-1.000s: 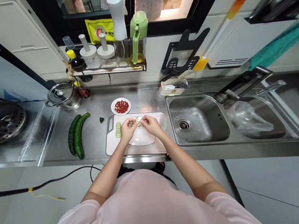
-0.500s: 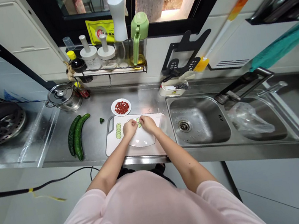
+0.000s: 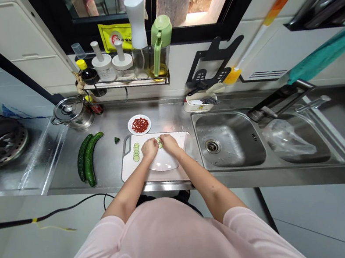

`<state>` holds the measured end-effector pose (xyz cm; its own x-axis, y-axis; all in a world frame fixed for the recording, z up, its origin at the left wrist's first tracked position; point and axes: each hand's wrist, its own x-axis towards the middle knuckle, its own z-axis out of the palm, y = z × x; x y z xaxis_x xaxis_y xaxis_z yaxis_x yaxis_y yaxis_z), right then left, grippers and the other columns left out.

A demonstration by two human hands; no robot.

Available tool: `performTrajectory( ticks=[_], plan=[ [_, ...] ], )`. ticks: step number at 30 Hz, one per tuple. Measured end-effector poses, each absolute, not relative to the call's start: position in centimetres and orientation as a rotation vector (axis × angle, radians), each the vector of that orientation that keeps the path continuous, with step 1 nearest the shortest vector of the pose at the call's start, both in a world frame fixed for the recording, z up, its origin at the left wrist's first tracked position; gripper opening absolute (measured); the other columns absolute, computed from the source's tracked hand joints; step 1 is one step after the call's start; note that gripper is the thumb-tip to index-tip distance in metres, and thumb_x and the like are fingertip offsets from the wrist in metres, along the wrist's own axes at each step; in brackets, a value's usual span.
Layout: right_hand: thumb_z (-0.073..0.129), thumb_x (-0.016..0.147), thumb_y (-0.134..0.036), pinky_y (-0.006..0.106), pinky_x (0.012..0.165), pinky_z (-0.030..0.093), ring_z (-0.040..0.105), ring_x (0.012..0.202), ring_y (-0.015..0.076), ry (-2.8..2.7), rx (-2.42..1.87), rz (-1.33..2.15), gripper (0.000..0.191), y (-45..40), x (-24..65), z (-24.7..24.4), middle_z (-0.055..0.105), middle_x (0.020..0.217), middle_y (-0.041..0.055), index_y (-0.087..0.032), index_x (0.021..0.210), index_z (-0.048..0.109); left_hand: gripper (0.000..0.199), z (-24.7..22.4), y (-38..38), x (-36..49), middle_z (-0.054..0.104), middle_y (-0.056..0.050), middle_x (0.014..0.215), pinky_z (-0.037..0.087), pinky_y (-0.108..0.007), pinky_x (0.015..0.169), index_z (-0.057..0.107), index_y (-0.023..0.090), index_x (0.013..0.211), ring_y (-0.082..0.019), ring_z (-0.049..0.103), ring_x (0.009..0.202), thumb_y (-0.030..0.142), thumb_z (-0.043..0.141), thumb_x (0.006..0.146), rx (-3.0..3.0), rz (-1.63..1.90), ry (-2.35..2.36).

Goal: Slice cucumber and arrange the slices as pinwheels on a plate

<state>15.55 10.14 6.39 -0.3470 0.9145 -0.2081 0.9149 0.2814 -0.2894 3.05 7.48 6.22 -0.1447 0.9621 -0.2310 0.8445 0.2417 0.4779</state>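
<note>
Over a white plate (image 3: 165, 163) on the white cutting board (image 3: 129, 168), my left hand (image 3: 150, 148) and my right hand (image 3: 169, 143) come close together with fingers pinched. Between their fingertips show small green cucumber slices (image 3: 159, 142); both hands appear to grip them, though the fingertips are partly hidden. A row of overlapping cucumber slices (image 3: 136, 152) lies on the board to the left. Behind the board stands a small white plate (image 3: 130, 125) of chopped red pieces (image 3: 140, 125).
Two whole cucumbers (image 3: 89, 159) and a small green end piece (image 3: 117, 140) lie left of the board. A lidded steel pot (image 3: 75, 115) stands farther back. To the right are the sink (image 3: 231, 138) and a plastic bag (image 3: 286, 138). A shelf (image 3: 137, 81) holds bottles and jars.
My fingers have shifted slightly around the cucumber slices. The whole view has moved a little; the other things stay where they were.
</note>
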Motion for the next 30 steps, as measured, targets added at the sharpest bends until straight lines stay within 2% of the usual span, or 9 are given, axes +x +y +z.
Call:
performTrajectory(
  ticks=[10, 21, 26, 30],
  plan=[
    [0.035, 0.095, -0.02, 0.027, 0.083, 0.035, 0.047, 0.101, 0.0211, 2.515, 1.754, -0.504, 0.026, 9.8, 15.6, 6.3, 0.058, 0.108, 0.0137, -0.013, 0.108, 0.056, 0.02, 6.2, 7.3, 3.2, 0.06, -0.006, 0.104, 0.039, -0.029, 0.076, 0.064, 0.025, 0.097, -0.02, 0.057, 0.092, 0.026, 0.051, 0.082, 1.716, 0.291, 2.05],
    [0.035, 0.094, -0.022, 0.028, 0.081, 0.035, 0.042, 0.1, 0.0223, 2.56, 1.775, -0.334, 0.025, 9.6, 15.8, 5.1, 0.055, 0.108, 0.0129, -0.015, 0.107, 0.056, 0.025, 6.3, 6.7, 3.0, 0.054, -0.007, 0.108, 0.04, -0.03, 0.079, 0.06, 0.024, 0.107, -0.021, 0.054, 0.096, 0.028, 0.048, 0.086, 1.788, 0.296, 2.02],
    [0.034, 0.094, -0.023, 0.028, 0.08, 0.036, 0.042, 0.1, 0.0228, 2.593, 1.774, -0.299, 0.026, 9.6, 15.8, 4.7, 0.054, 0.108, 0.0126, -0.016, 0.107, 0.056, 0.029, 5.6, 5.7, 2.7, 0.053, -0.008, 0.111, 0.039, -0.029, 0.083, 0.059, 0.025, 0.113, -0.02, 0.046, 0.106, 0.022, 0.042, 0.089, 2.054, 0.319, 1.871],
    [0.035, 0.094, -0.023, 0.029, 0.079, 0.037, 0.042, 0.099, 0.0226, 2.586, 1.786, -0.303, 0.026, 9.7, 15.8, 4.6, 0.054, 0.107, 0.0122, -0.017, 0.107, 0.056, 0.036, 4.6, 5.3, 2.6, 0.053, -0.008, 0.111, 0.041, -0.029, 0.083, 0.054, 0.026, 0.122, -0.02, 0.045, 0.104, 0.018, 0.039, 0.09, 2.254, 0.228, 1.764]
  ],
)
